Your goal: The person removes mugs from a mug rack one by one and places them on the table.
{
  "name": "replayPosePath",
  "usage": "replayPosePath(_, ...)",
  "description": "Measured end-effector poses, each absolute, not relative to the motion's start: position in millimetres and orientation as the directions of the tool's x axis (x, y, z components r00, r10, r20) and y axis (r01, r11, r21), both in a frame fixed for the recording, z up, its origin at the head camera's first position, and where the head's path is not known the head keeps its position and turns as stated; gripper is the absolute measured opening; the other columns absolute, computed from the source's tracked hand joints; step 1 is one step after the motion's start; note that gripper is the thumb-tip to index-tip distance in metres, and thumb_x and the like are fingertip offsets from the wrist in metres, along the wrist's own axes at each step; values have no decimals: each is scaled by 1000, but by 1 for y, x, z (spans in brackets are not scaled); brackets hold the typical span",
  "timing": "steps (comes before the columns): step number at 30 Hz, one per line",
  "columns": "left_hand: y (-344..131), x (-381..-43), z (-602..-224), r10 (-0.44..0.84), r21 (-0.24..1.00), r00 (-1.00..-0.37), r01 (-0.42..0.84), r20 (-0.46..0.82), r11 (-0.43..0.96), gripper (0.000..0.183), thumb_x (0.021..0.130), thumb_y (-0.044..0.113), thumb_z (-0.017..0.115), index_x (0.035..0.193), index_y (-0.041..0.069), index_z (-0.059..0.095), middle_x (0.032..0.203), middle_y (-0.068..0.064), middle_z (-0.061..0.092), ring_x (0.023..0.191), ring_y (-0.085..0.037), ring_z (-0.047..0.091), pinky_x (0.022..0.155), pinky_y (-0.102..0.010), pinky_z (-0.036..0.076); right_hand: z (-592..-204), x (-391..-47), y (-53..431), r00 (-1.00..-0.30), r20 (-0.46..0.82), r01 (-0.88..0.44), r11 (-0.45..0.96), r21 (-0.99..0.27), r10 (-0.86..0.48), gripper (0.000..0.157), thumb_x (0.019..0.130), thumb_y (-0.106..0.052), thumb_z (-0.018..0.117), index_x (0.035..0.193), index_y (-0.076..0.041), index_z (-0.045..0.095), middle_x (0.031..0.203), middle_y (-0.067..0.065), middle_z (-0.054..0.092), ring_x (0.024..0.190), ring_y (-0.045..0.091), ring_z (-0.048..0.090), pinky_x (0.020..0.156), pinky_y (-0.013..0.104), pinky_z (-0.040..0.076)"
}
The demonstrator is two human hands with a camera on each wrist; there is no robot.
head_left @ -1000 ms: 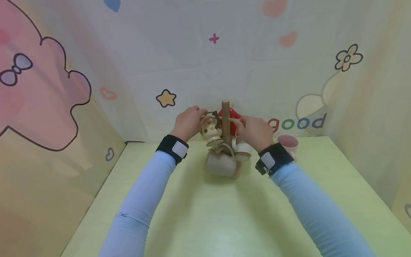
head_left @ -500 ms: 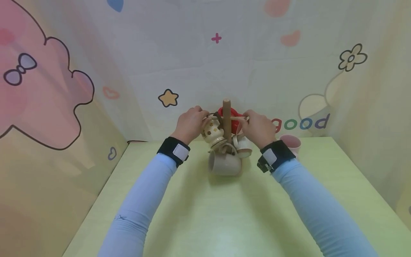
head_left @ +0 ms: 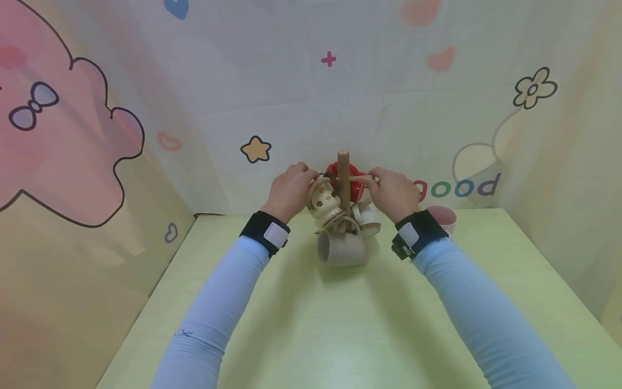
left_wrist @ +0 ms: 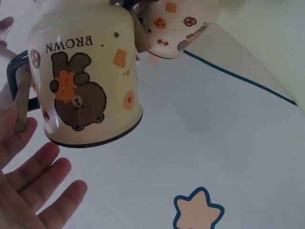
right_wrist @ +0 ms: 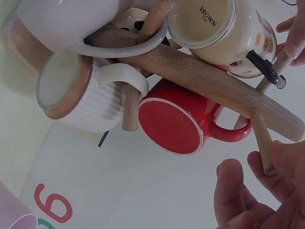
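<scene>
A wooden mug tree [head_left: 343, 189] stands toward the table's back, hung with several mugs. My left hand [head_left: 290, 189] pinches its upper left peg, where a cream bear mug [left_wrist: 83, 71] hangs upside down by its dark handle. My right hand [head_left: 394, 194] pinches the end of the upper right peg [right_wrist: 262, 138], which bears no mug. Behind the post hangs a red mug [right_wrist: 171, 126]. Lower down are a white ribbed mug [right_wrist: 102, 100] on the right and a grey mug [head_left: 346, 249] at the front, its mouth facing left. A second cream mug [left_wrist: 178, 28] hangs low, mostly hidden.
A pink cup [head_left: 443, 217] stands on the pale green table [head_left: 316, 324], right of the mug tree and partly behind my right wrist. Close behind the tree rises a printed cloth backdrop [head_left: 277, 81], with another printed panel at the left.
My right hand has slid outward to the peg's end. The mug tree has turned slightly, so the grey mug's mouth shows more. The view has shifted a little.
</scene>
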State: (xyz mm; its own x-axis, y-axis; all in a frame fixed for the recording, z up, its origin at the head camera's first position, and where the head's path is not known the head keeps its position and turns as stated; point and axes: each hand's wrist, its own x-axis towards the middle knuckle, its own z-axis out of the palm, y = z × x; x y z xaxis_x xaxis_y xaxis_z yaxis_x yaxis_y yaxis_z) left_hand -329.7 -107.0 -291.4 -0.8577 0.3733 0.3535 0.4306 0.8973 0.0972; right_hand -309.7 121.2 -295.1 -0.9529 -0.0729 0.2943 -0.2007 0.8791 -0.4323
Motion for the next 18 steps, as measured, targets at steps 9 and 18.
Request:
replayPosePath(9, -106, -328, -294, 378, 82, -842, 439, 384, 895, 31, 101, 32, 59, 120, 9, 70, 108, -9, 60, 95, -22, 56, 76, -31, 53, -296, -313, 121, -956, 288, -186, 886, -424, -62, 39, 103, -36, 53, 130, -11, 63, 99, 17, 70, 71, 33, 58, 46, 32, 37)
replayPosePath(18, -106, -326, -295, 382, 71, -830, 446, 408, 892, 31, 101, 32, 60, 118, 9, 71, 106, -9, 59, 94, -22, 55, 75, -31, 53, -294, -317, 122, -961, 268, -183, 887, -424, -70, 40, 104, -37, 52, 132, -11, 62, 103, 17, 70, 72, 33, 59, 45, 30, 33)
